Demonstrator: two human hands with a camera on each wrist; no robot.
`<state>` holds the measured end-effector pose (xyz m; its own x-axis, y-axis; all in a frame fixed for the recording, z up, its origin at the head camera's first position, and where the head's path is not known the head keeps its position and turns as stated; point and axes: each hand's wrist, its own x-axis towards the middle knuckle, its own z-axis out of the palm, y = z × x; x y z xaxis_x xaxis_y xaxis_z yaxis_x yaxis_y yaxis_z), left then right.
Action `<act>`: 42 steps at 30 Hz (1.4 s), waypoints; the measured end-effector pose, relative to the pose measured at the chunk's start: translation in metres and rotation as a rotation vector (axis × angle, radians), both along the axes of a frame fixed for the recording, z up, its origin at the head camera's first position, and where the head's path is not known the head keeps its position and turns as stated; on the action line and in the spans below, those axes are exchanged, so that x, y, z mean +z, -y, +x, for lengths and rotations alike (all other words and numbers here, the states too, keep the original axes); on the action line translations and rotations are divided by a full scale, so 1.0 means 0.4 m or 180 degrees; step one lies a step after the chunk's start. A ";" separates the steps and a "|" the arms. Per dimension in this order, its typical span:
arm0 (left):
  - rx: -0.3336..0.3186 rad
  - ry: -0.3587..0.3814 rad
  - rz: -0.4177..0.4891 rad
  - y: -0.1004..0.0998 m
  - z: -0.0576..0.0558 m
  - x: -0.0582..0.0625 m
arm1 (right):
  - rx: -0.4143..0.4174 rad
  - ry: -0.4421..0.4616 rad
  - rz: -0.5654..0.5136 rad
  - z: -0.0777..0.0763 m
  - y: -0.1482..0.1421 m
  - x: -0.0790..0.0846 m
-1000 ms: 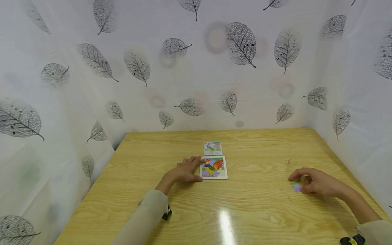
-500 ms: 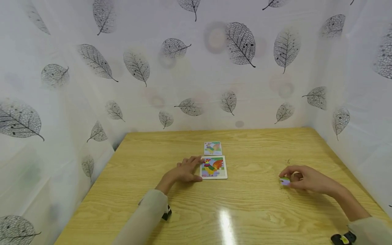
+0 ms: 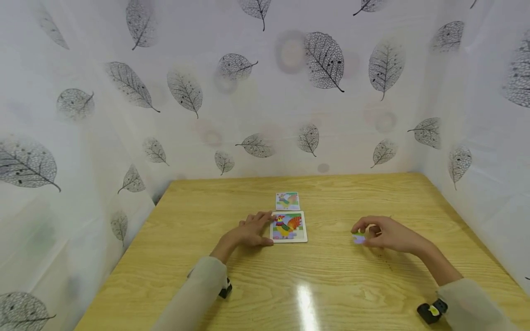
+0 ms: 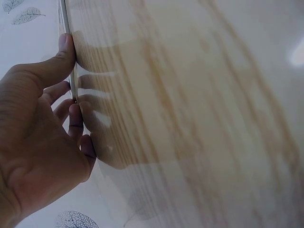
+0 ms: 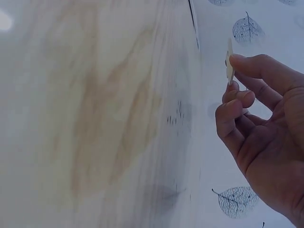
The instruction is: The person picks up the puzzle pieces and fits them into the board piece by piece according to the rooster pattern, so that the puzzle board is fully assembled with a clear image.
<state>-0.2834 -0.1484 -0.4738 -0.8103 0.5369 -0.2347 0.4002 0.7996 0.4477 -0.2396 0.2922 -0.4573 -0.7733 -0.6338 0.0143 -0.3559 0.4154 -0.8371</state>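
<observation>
A jigsaw puzzle with a rooster picture (image 3: 286,225) lies in a white-bordered tray (image 3: 305,233) on the wooden table. Its lower right part shows a pale gap in the picture. My left hand (image 3: 250,231) rests at the tray's left side, fingers spread, thumb by the near corner and index finger at the far corner. Off to the right, my right hand (image 3: 392,233) pinches a small green and lilac puzzle piece (image 3: 359,238) between thumb and fingers. From the right wrist, that puzzle piece (image 5: 230,61) is seen edge-on, raised over the table.
Just behind the tray lies a smaller card (image 3: 287,201) with the same rooster, paler. The wooden table (image 3: 339,294) carries a few dark specks near my right hand. Leaf-printed white sheeting (image 3: 273,105) closes off the back and both sides.
My right hand has moved left across the table with the puzzle piece, closer to the tray. The left hand has kept its place at the tray.
</observation>
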 end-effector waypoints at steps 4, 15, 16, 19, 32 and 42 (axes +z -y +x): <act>-0.0016 0.0012 -0.0015 -0.003 0.005 0.011 | 0.0004 0.0043 -0.0038 -0.010 0.036 -0.001; 0.0000 -0.0002 -0.0056 -0.004 0.004 0.010 | 0.0027 0.0194 -0.0144 -0.055 0.140 -0.010; 0.0007 0.0009 -0.0064 -0.004 0.004 0.011 | 0.0020 0.0178 -0.0135 -0.059 0.150 -0.011; 0.0028 -0.0001 -0.0074 -0.005 0.005 0.009 | -0.0006 0.0054 -0.0058 -0.072 0.182 -0.015; 0.0005 0.0038 -0.0042 0.000 0.000 0.001 | 0.0056 0.0040 0.0144 -0.125 0.313 -0.033; 0.0014 -0.0006 0.0030 0.001 0.006 0.004 | 0.0057 0.0048 0.0276 -0.133 0.377 -0.041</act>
<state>-0.2811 -0.1489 -0.4721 -0.8131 0.5355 -0.2283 0.3974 0.7972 0.4544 -0.2929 0.1416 -0.4738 -0.7617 -0.6458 -0.0529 -0.3515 0.4804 -0.8036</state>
